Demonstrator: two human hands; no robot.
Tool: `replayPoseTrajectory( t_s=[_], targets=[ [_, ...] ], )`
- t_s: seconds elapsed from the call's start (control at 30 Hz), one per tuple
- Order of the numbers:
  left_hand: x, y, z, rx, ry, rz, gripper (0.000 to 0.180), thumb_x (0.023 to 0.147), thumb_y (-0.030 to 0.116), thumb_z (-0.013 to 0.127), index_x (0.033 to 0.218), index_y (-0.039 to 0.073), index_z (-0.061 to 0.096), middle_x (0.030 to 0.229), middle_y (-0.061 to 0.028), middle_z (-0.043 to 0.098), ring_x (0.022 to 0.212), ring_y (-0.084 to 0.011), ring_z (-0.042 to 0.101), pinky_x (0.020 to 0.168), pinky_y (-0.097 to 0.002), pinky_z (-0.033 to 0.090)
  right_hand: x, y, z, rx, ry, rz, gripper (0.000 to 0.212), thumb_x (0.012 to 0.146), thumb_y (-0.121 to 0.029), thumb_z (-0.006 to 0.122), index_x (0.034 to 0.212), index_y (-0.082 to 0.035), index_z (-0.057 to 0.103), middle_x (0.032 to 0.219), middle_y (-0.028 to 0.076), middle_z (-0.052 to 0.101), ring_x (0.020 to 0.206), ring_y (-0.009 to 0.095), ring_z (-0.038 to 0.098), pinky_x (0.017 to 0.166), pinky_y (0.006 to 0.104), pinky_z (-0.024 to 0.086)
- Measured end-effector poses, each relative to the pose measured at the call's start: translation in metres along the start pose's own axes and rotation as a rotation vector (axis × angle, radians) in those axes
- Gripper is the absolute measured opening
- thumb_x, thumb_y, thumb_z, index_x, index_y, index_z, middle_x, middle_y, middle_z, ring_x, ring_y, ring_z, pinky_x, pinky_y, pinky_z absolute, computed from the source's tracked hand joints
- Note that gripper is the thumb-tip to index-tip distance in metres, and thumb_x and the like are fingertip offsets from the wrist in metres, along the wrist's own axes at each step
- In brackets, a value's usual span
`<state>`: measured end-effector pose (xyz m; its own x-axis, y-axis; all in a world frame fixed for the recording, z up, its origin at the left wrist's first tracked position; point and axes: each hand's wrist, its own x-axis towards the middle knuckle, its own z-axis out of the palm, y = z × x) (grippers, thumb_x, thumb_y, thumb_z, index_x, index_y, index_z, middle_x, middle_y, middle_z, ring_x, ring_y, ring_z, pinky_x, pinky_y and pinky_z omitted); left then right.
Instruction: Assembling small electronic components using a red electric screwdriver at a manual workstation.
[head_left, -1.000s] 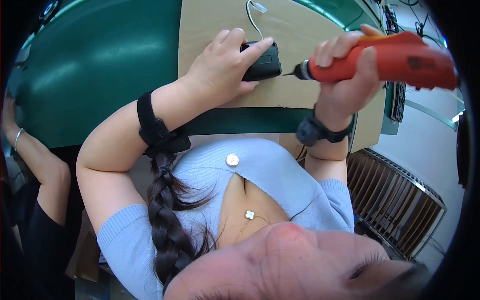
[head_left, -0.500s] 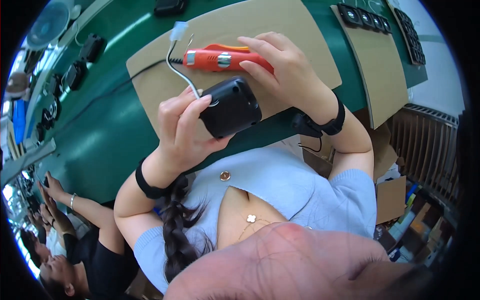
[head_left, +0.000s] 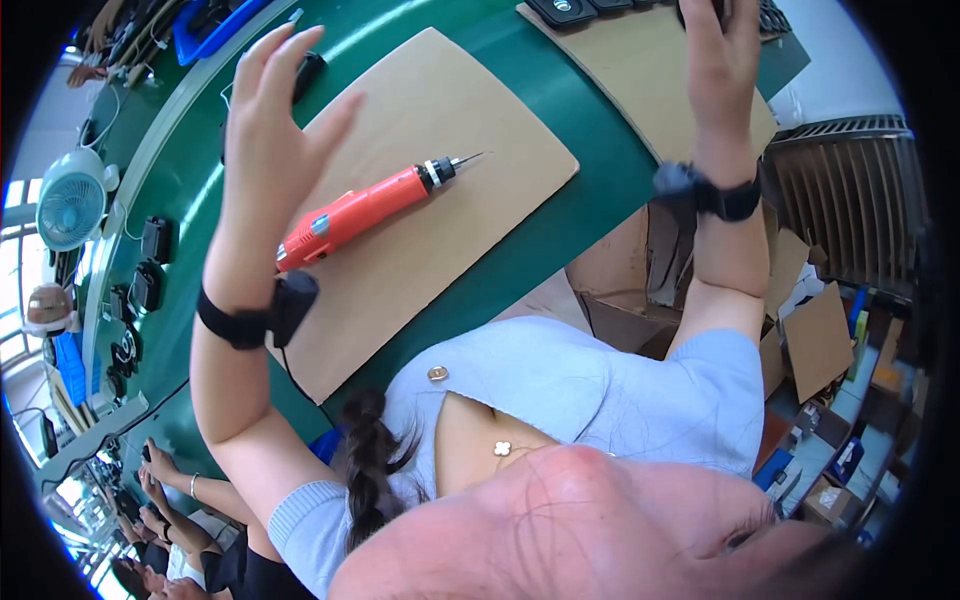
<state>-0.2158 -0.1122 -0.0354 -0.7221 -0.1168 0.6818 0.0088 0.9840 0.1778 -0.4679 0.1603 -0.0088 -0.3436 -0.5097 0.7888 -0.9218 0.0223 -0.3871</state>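
Across the green tabletop (head_left: 575,110), one red screwdriver (head_left: 360,215) lies untouched on one of two cardboard sheets (head_left: 470,220). The left hand (head_left: 270,150) no longer grips the black case; it is spread, seemingly empty, suggesting screwdriving has paused. Whether the right hand (head_left: 722,85), near at least two black units (head_left: 563,8), holds anything cannot be told.

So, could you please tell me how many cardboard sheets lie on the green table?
2: one sheet under the red electric screwdriver, and another sheet at the upper right, with black devices along its far edge. Any stacked underneath would be hidden.
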Motion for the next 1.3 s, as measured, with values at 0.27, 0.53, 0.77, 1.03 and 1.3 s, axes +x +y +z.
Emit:
replayPoseTrajectory(
  t_s=[0.27, 0.53, 0.77, 1.03, 1.3],
  targets=[
    [-0.007, -0.151, 0.063, 0.381, -0.467, -0.415, 0.089, 0.079, 0.051, 0.079, 0.144, -0.001, 0.048, 0.137, -0.0217, 0.058, 0.124, -0.036, 0.059, 0.104, -0.0419, 0.049, -0.079, 0.099, 0.028, -0.725, -0.387, 0.255, 0.081, 0.091, -0.047, 0.069, 0.154, -0.009, 0.034, 0.117, 0.029, 0.056, 0.108, 0.045, 0.056, 0.099, 0.052, 0.044],
    [-0.006, -0.15, 0.088, 0.324, -0.489, -0.461, 0.1, 0.074, 0.058, 0.08, 0.15, 0.003, 0.044, 0.129, -0.0246, 0.064, 0.117, -0.0375, 0.064, 0.103, -0.0429, 0.05, -0.083, 0.099, 0.044, -0.63, -0.338, 0.246, 0.079, 0.09, -0.041, 0.072, 0.152, -0.007, 0.038, 0.117, 0.027, 0.056, 0.111, 0.044, 0.054, 0.099, 0.049, 0.045],
    [-0.001, -0.14, 0.066, 0.323, -0.406, -0.447, 0.097, 0.075, 0.053, 0.081, 0.15, 0.005, 0.044, 0.125, -0.0229, 0.066, 0.113, -0.0364, 0.066, 0.099, -0.0417, 0.052, -0.069, 0.081, 0.047, -0.555, -0.407, 0.314, 0.093, 0.088, -0.04, 0.073, 0.156, -0.004, 0.021, 0.121, 0.023, 0.049, 0.112, 0.043, 0.05, 0.096, 0.0518, 0.043],
    [-0.027, -0.047, -0.064, 0.084, -0.153, -0.392, 0.077, 0.075, 0.027, 0.087, 0.142, 0.011, 0.051, 0.123, -0.0181, 0.067, 0.111, -0.0271, 0.067, 0.097, -0.0361, 0.053, -0.052, 0.006, 0.064, -0.335, -0.353, -0.188, 0.069, 0.09, -0.035, 0.074, 0.146, -0.007, 0.046, 0.117, 0.022, 0.058, 0.11, 0.038, 0.057, 0.098, 0.0439, 0.047],
    [-0.132, 0.071, -0.089, -0.145, -0.347, -0.393, 0.067, 0.066, 0.012, 0.087, 0.124, 0.004, 0.054, 0.121, -0.0188, 0.061, 0.11, -0.0382, 0.061, 0.096, -0.0444, 0.051, -0.057, -0.122, 0.164, -0.008, -0.814, -0.404, 0.047, 0.088, -0.029, 0.074, 0.126, -0.007, 0.06, 0.115, 0.016, 0.062, 0.103, 0.034, 0.062, 0.089, 0.0406, 0.053]
  ],
)
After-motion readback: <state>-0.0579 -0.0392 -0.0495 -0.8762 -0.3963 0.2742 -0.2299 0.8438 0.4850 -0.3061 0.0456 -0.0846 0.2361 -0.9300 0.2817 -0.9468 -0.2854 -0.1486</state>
